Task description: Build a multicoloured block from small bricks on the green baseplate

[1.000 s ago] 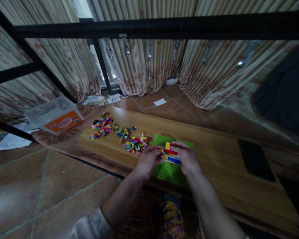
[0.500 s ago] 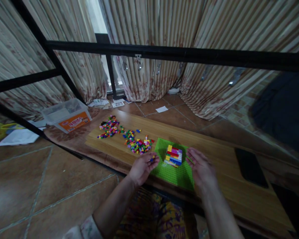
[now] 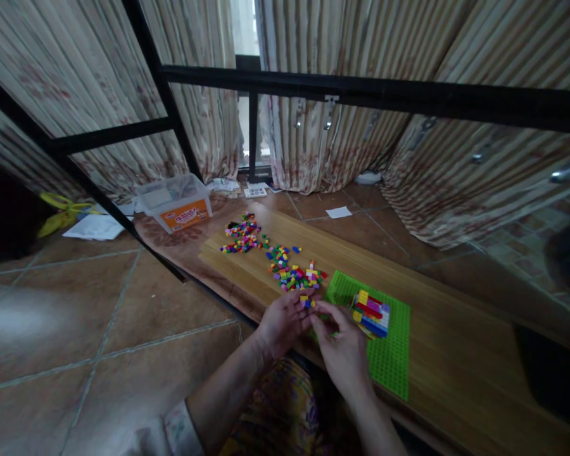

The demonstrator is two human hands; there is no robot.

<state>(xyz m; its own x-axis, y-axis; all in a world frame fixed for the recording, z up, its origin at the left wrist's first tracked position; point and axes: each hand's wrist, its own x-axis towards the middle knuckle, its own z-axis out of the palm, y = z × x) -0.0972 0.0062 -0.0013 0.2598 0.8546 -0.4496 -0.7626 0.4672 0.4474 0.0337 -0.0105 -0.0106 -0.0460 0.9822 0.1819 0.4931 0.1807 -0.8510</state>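
Bricks [image 3: 305, 301] are held by the left hand [image 3: 282, 324], left of the plate [image 3: 392, 367]; the right hand [image 3: 344, 348] is held narrow beside them, its grip unconfirmed. The stack [image 3: 372, 315] is on the plate. Bricks should be pinched by their sides, studs clear.

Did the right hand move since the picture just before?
Yes, leftward: against the green baseplate, the right hand went from right of the brick build to its left.

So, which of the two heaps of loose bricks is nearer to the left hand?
The heap beside the green baseplate; the other heap lies farther, towards the plastic box.
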